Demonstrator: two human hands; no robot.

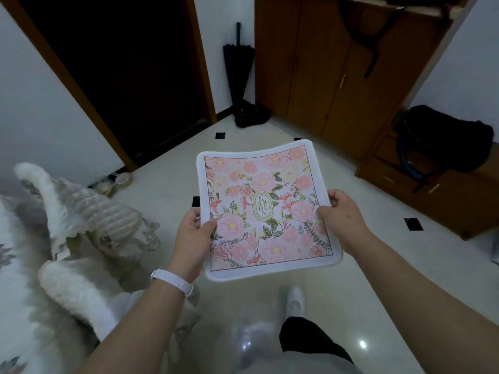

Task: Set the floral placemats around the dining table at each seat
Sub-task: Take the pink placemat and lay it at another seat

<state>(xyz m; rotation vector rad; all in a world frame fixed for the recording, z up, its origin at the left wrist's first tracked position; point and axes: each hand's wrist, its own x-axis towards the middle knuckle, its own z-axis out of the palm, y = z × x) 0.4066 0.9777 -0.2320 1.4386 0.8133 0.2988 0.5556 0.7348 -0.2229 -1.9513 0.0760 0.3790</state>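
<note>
A square floral placemat (pixel 263 209), pink flowers on white with a gold "GARDEN" oval in the middle, is held flat in the air over the tiled floor. My left hand (pixel 193 238) pinches its left edge, thumb on top. My right hand (pixel 343 215) grips its right edge the same way. A white band is on my left wrist. The dining table itself is only partly seen at the far left, under a pale floral cloth (pixel 10 279).
White-cushioned, lace-covered chairs (pixel 89 220) stand at the left. A dark doorway (pixel 121 76) is ahead left, a black umbrella (pixel 237 74) leans in the corner, and wooden cabinets (pixel 337 63) line the right wall with a dark bag (pixel 442 139) on a low one. My white shoe (pixel 295 300) is below.
</note>
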